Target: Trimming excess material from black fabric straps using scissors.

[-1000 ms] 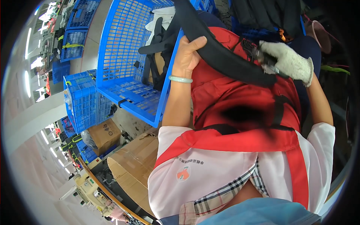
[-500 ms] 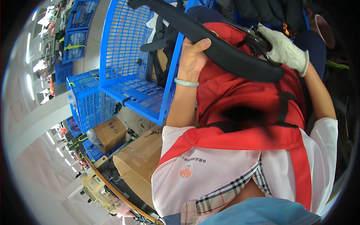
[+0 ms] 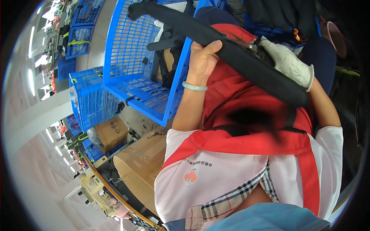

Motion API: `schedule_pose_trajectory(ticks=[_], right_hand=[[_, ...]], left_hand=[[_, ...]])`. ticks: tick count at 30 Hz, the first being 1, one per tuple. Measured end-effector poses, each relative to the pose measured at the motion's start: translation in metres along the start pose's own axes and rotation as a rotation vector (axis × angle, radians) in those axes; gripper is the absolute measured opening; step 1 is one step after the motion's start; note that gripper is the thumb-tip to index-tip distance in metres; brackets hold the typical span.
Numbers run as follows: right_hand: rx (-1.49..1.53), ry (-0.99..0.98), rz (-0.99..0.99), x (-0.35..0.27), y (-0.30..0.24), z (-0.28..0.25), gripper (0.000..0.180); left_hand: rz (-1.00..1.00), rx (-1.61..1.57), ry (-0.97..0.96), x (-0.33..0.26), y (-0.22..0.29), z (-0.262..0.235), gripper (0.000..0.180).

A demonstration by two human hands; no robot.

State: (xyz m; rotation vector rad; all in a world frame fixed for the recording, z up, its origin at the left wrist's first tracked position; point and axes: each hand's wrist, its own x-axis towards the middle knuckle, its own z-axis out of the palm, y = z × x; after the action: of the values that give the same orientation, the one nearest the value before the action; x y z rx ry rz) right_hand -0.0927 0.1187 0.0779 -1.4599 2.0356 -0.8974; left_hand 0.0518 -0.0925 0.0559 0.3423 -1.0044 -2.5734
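Note:
My left hand [image 3: 203, 61], bare with a pale green bangle at the wrist, is closed around a long black padded strap [image 3: 258, 71], the thumb lying on top. The strap slants from the upper left down to the right across my red apron [image 3: 227, 86]. A white knitted glove covers my right hand [image 3: 288, 63], which is closed just beyond the strap. From it juts a metal tool that looks like scissors [image 3: 252, 47], its blades blurred and pointing left beside the strap. The strap and glove hide the handles and most of the fingers.
A blue plastic crate [image 3: 133, 86] with black straps [image 3: 165, 57] inside stands tilted at my left. More black pieces [image 3: 277, 15] lie in a container at the far right. Stacked blue crates [image 3: 86, 100], a cardboard box [image 3: 111, 133] and a sewing machine [image 3: 94, 188] are further left.
The strap's right end has swung toward me and to the right, looking straighter now. The scissors in my right hand have turned, with blurred blades now showing beyond the strap. Both hands keep their hold.

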Motion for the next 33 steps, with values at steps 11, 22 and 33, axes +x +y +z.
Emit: schedule_pose_trajectory(ticks=[11,22,33], right_hand=[[-0.247,0.069,0.085,-0.005,0.007,0.014,0.055],[-0.253,0.027,0.102,-0.016,0.005,0.006,0.054],[-0.224,0.029,0.136,-0.009,0.012,0.014,0.052]], left_hand=[[0.114,0.144,-0.031,-0.004,-0.011,0.017,0.030],[0.064,0.076,-0.007,-0.007,-0.017,0.018,0.032],[0.063,0.073,-0.050,-0.011,-0.026,0.017,0.028]])
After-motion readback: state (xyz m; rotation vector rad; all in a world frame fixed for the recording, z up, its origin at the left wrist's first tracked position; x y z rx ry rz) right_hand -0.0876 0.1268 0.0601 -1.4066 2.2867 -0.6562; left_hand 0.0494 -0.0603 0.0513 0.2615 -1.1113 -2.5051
